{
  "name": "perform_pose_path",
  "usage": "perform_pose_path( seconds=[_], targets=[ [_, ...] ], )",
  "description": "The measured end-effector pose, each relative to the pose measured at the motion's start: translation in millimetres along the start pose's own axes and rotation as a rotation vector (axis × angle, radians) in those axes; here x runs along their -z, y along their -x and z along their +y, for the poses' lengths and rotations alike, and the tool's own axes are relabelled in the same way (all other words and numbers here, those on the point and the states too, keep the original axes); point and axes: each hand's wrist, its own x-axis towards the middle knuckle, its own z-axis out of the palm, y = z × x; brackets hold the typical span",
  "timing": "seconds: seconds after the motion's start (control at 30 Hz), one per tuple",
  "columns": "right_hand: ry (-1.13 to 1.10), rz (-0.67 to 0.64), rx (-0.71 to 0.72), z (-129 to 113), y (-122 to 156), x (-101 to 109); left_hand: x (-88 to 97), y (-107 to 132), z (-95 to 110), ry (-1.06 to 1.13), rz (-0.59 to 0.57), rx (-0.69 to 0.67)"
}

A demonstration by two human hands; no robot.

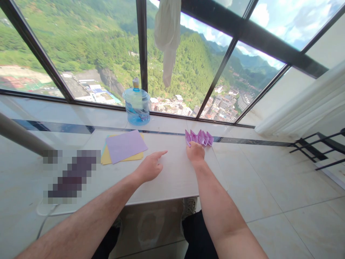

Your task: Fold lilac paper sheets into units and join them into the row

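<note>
Over the middle of the white table (pixel 169 185), my left hand (pixel 151 166) is held with its index finger stretched out and the thumb apart, and nothing is in it. At the table's far right, my right hand (pixel 196 151) has its fingers closed at the left end of a row of several purple folded-paper pieces (pixel 201 137). The hand itself partly hides the fingertips. The pieces stand side by side with pointed tops. Left of my left hand lies a flat purple paper sheet (pixel 126 145) on top of yellow paper (pixel 106 159).
A blue clear water jug (pixel 136 108) stands behind the table by the window. A blurred-out dark object (pixel 72 176) lies at the table's left, with a cable (pixel 44 221) near it. A grey pole (pixel 24 135) slants in from the left. A black metal frame (pixel 318 147) is at right.
</note>
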Motion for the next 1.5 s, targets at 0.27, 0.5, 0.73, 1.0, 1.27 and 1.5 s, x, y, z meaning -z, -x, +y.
perform_pose_path(
  seconds=[0.27,0.5,0.73,1.0,1.27,1.5],
  targets=[
    [-0.012,0.043,0.027,-0.9,1.0,-3.3,2.5,2.1,6.9,-0.027,0.004,-0.01],
    [0.049,0.088,0.036,-7.5,5.1,0.2,2.4,5.4,10.3,-0.072,0.021,-0.02],
    [-0.027,0.031,0.123,-52.9,17.4,-12.1,25.9,7.6,8.8,-0.291,0.145,0.058],
    [-0.109,-0.213,0.337,-141.5,45.5,-51.0,64.7,22.4,-21.9,-0.589,0.196,0.272],
    [-0.165,-0.258,0.32,-175.2,54.2,-67.2,64.8,35.5,-29.6,-0.62,0.097,0.23],
    [-0.521,-0.227,0.174,-181.6,50.0,-75.8,67.0,36.3,-26.8,-0.632,0.074,0.232]
  ],
)
